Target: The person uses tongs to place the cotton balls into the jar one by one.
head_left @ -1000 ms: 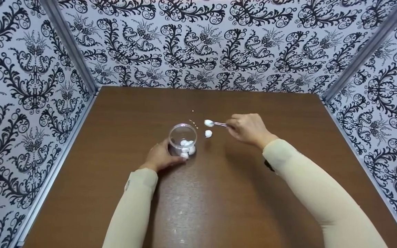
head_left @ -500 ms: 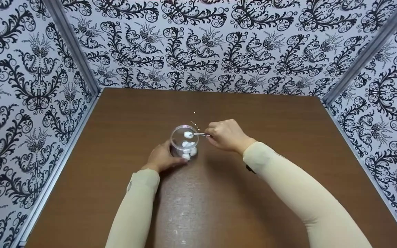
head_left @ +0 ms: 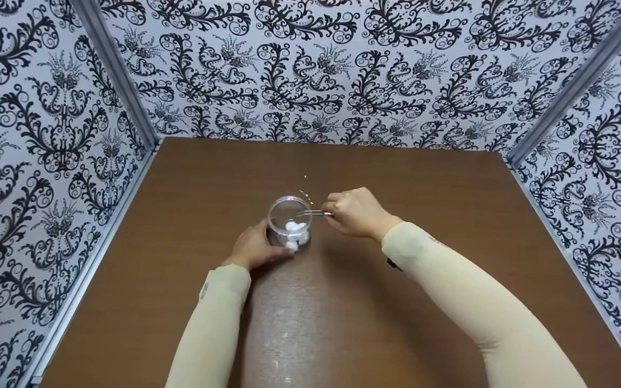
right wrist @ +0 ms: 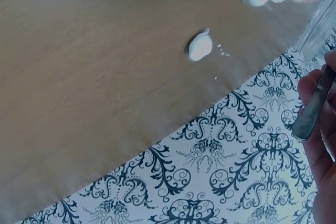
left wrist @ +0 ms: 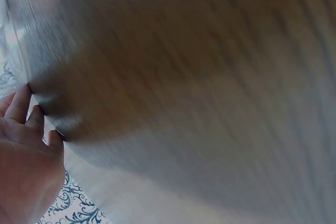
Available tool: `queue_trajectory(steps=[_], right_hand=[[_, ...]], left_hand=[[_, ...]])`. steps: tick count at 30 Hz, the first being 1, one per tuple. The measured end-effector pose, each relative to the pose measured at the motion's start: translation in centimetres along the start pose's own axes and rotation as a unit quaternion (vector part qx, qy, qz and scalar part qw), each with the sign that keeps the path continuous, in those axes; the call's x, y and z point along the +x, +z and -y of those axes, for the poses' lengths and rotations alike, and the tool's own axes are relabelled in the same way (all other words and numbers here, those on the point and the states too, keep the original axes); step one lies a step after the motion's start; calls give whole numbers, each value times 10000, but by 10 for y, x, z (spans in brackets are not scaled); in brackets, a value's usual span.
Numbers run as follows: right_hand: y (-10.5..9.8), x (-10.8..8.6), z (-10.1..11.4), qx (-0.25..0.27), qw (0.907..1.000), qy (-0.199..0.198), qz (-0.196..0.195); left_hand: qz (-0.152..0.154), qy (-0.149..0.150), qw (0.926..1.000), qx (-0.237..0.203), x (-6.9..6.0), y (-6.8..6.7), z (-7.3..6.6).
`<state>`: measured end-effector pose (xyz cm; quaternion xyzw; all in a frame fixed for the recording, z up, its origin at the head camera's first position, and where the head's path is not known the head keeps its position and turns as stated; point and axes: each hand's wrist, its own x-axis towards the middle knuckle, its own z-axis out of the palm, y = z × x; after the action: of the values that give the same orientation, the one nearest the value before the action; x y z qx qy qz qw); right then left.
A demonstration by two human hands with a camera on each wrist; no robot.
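A clear plastic cup (head_left: 277, 236) stands on the table with several white cotton balls (head_left: 295, 228) at its bottom. My left hand (head_left: 253, 245) holds the cup from its left side, thumb in front. The left wrist view shows those fingers (left wrist: 35, 121) against the cup's side. My right hand (head_left: 358, 212) grips metal tweezers (head_left: 316, 213) over the cup's right rim, tips above the opening with no cotton between them. Their rounded rear end (right wrist: 310, 116) shows in the right wrist view. A loose cotton ball (right wrist: 200, 46) lies on the table, hidden in the head view.
Small white bits (head_left: 306, 195) lie on the brown table (head_left: 208, 178) behind the cup. Patterned white walls (head_left: 310, 81) with grey metal posts (head_left: 122, 75) enclose the table at the back and both sides.
My right hand has moved left, bringing the tweezers over the cup. The cotton ball between their tips half a second ago has been let go inside the cup. The left hand keeps its place.
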<state>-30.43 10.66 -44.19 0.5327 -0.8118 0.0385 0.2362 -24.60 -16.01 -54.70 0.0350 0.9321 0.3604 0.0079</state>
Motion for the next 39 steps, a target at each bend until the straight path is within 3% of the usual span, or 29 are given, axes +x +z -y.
queue_trajectory(steps=[12, 16, 29, 39], right_hand=[[-5, -25, -25, -84, 9991, 390, -152], [0, -36, -30, -210, 9985, 497, -22], [16, -61, -45, -258, 9949, 920, 338], [24, -68, -49, -204, 9889, 1271, 736]], left_hand=[[55, -94, 9999, 74, 1, -1, 5], [100, -222, 9997, 79, 1, 1, 5], [74, -185, 9998, 27, 2, 2, 4], [8, -94, 10000, 8, -2, -1, -4]])
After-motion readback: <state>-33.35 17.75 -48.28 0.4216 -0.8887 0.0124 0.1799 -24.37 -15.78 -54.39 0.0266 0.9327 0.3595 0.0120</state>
